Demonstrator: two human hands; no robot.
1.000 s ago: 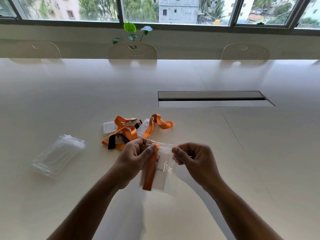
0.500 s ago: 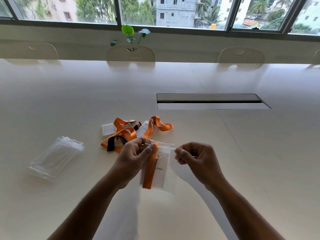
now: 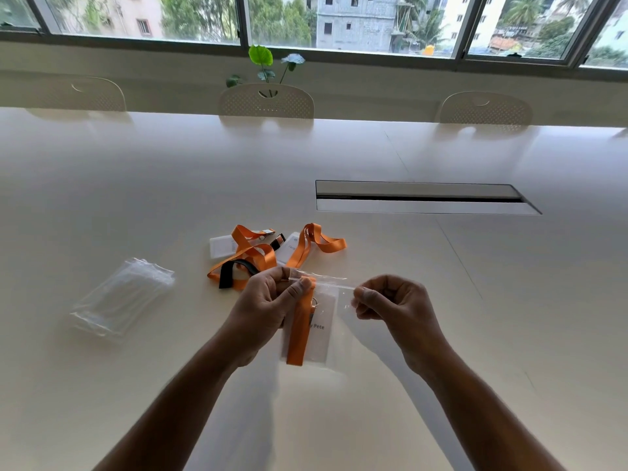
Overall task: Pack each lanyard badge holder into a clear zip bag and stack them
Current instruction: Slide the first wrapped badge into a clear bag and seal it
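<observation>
I hold a clear zip bag (image 3: 334,334) upright above the white table (image 3: 136,185). Inside it sits a white badge holder (image 3: 321,329) with a folded orange lanyard (image 3: 299,334). My left hand (image 3: 268,307) pinches the left end of the bag's zip strip. My right hand (image 3: 394,307) pinches the strip's right end. Behind the hands lies a loose pile of orange lanyards (image 3: 258,256) with white badge holders and a black strap. A stack of empty clear zip bags (image 3: 119,299) lies to the left.
A recessed cable slot (image 3: 421,198) runs across the table's right middle. Three white chairs (image 3: 266,102) stand along the far edge, below a window sill with a small green plant (image 3: 261,62).
My right hand has slid to the right along the zip strip, away from my left hand. The left hand and the bag have stayed in place.
</observation>
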